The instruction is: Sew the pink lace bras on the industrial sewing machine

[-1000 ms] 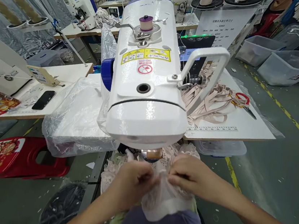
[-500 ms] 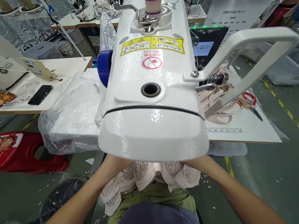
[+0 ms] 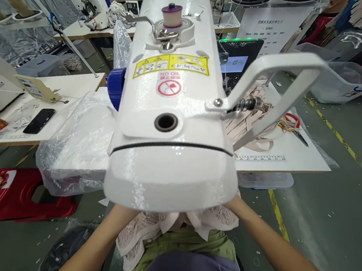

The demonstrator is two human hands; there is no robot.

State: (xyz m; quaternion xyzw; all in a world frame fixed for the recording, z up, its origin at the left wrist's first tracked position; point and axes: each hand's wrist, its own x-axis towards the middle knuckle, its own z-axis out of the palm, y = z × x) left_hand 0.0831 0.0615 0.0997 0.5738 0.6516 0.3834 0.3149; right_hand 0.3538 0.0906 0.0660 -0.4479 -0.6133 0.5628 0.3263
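Note:
The large white head of a sewing machine (image 3: 169, 178) fills the middle of the head view and covers the needle area. Under its front edge, my left hand (image 3: 127, 212) disappears at the wrist, beside a pale pink lace garment (image 3: 135, 240). My right hand (image 3: 233, 203) goes behind the machine's right front corner, near the garment's other end. Fingers of both hands are hidden, so their grip does not show. Cup-like lace parts of the garment hang over my green-clad lap. On top of the machine sits a bobbin of pale thread (image 3: 172, 16).
Right of the machine are a white lever (image 3: 280, 103), pale straps (image 3: 248, 113), red-handled scissors (image 3: 296, 127), a ruler (image 3: 260, 158) and a lit control screen (image 3: 236, 65). Plastic-covered tabletop (image 3: 82, 132) and a phone (image 3: 39, 121) lie left. A red stool (image 3: 21, 199) stands on the floor.
The view has shifted, so the machine sits slightly lower and further left in the picture. Both forearms still reach under it; more of my right wrist shows beside the machine's corner.

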